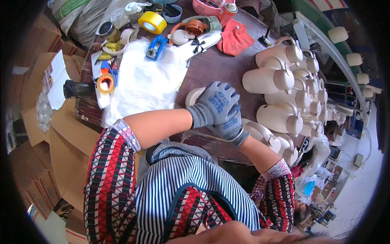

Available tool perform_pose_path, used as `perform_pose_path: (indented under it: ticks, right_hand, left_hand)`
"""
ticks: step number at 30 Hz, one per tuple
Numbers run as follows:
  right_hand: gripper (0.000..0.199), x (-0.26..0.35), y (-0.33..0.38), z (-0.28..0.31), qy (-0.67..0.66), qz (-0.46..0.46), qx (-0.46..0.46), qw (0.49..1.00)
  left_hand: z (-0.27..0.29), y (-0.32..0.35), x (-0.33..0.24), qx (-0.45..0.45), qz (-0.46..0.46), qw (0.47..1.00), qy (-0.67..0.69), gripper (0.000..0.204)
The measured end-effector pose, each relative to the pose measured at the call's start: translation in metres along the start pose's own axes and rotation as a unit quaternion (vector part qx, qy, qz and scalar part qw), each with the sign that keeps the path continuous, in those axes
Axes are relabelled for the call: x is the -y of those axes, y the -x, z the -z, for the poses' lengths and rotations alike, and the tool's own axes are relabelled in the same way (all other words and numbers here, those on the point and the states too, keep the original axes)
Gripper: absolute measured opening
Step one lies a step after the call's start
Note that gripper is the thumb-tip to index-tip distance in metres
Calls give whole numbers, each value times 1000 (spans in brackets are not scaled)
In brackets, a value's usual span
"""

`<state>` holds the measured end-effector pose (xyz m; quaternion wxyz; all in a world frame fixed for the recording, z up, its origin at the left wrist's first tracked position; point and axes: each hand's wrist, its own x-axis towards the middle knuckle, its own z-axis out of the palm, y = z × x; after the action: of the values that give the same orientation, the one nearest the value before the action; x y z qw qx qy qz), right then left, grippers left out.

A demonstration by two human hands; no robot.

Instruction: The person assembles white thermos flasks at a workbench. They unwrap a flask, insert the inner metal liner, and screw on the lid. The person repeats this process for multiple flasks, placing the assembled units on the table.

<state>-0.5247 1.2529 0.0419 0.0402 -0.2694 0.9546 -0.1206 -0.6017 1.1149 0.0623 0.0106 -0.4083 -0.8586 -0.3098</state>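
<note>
Grey knitted gloves with blue coating cover both hands, which meet over the near part of the dark table. My left hand [216, 102] lies bent across a cream jug [193, 96], of which only a rounded end shows beside the wrist. Just below and to the right, my right hand [232, 127] presses against the left with curled fingers. Most of the jug is hidden under the gloves. To the right stand several cream jugs [266, 81] with handles and round lids, packed close together, the nearest ones [260, 134] beside my right wrist.
Left of my hands lies a stack of clear plastic bags [140, 85] with a blue tape cutter [156, 48] on it. Yellow tape [152, 22], orange tape [105, 83] and a red cloth [235, 37] lie farther back. Cardboard boxes [69, 158] stand at the left.
</note>
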Motion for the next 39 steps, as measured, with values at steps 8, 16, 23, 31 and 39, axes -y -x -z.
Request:
perform_pose_path:
  ticks: [8, 16, 23, 31, 39]
  right_hand:
    - [44, 14, -4, -5, -72, -75, 33, 994]
    - [72, -6, -4, 14, -133, -22, -74, 988]
    - [99, -3, 71, -24, -231, -164, -209, 936]
    - [96, 17, 136, -61, -247, -274, -358, 858]
    - [83, 55, 147, -110, -305, -258, -322, 858]
  left_hand:
    - [4, 7, -1, 66, 3, 997, 25, 48]
    - [3, -5, 3, 0, -18, 998, 66, 57]
    - [22, -17, 13, 122, -178, 975, -55, 67]
    - [28, -24, -49, 46, -61, 988, -134, 58]
    - [-23, -15, 12, 117, -85, 986, -86, 48]
